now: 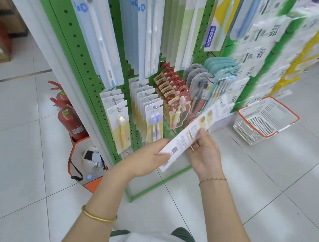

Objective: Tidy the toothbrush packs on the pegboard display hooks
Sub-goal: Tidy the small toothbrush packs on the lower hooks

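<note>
A person holds one toothbrush pack (pixel 192 129) in both hands in front of the green pegboard (pixel 77 45), low against its bottom rows and off the hooks. The pack lies tilted, printed back facing up. The left hand (pixel 145 159) pinches its near end. The right hand (pixel 206 157) appears to grip its middle from beneath, fingers mostly hidden behind the card. Hanging packs (pixel 150 107) crowd the pegboard's lower hooks, and longer ones hang above. A white basket (pixel 266 118) sits on the floor to the pegboard's right; two red extinguishers (pixel 69 119) stand at its left foot.
</note>
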Available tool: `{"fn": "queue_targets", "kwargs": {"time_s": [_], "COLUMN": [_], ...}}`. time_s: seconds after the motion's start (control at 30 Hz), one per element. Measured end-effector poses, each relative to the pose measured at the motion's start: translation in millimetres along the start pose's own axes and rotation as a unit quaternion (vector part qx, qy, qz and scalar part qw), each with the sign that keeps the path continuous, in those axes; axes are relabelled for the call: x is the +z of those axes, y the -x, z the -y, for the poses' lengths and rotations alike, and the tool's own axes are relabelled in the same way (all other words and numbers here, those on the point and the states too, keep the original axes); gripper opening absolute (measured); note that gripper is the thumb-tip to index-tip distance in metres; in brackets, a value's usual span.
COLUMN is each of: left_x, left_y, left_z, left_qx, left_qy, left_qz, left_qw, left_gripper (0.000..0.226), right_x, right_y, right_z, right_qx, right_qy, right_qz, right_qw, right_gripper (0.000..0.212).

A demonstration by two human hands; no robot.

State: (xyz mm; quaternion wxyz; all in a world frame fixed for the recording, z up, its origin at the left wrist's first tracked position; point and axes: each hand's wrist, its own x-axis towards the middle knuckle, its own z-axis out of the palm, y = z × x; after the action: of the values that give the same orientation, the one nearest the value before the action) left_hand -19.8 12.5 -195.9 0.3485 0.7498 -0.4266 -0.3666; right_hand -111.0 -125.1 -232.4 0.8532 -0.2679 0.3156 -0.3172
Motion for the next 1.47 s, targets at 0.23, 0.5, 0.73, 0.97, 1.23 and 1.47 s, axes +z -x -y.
{"fn": "queue_targets", "kwargs": {"time_s": [0.23, 0.5, 0.73, 0.97, 1.23, 1.47], "left_x": [0.1, -24.8, -26.6, -40.6, -66.8, -86.9], "left_y": [-10.8, -13.2, -1.6, 12.8, 26.3, 23.7], "left_z": [0.2, -11.5, 7.8, 17.7, 45.7, 54.9], "left_qx": [-0.029, 0.01, 0.008, -0.014, -0.069, -0.067], "left_qy": [0.041, 0.28, 0.403, 0.345, 0.281, 0.273], "left_qz": [-0.103, -0.289, -0.215, -0.254, -0.413, -0.448], "left_qw": [0.993, 0.916, 0.889, 0.904, 0.864, 0.849], "left_gripper": [0.016, 0.018, 0.021, 0.018, 0.019, 0.024], "right_x": [1.9, 4.6, -3.8, 13.9, 56.9, 65.8], "right_y": [7.9, 13.2, 7.5, 6.2, -3.2, -8.8], "right_z": [2.8, -9.8, -31.5, -47.9, -89.7, -122.9], "right_qx": [-0.026, 0.027, 0.149, 0.151, -0.052, -0.13], "right_qy": [0.191, 0.29, 0.239, 0.315, 0.522, 0.589], "right_qz": [0.111, 0.225, 0.312, 0.35, 0.151, 0.087], "right_qw": [0.975, 0.93, 0.907, 0.869, 0.838, 0.792], "right_gripper": [0.013, 0.007, 0.085, 0.083, 0.072, 0.076]}}
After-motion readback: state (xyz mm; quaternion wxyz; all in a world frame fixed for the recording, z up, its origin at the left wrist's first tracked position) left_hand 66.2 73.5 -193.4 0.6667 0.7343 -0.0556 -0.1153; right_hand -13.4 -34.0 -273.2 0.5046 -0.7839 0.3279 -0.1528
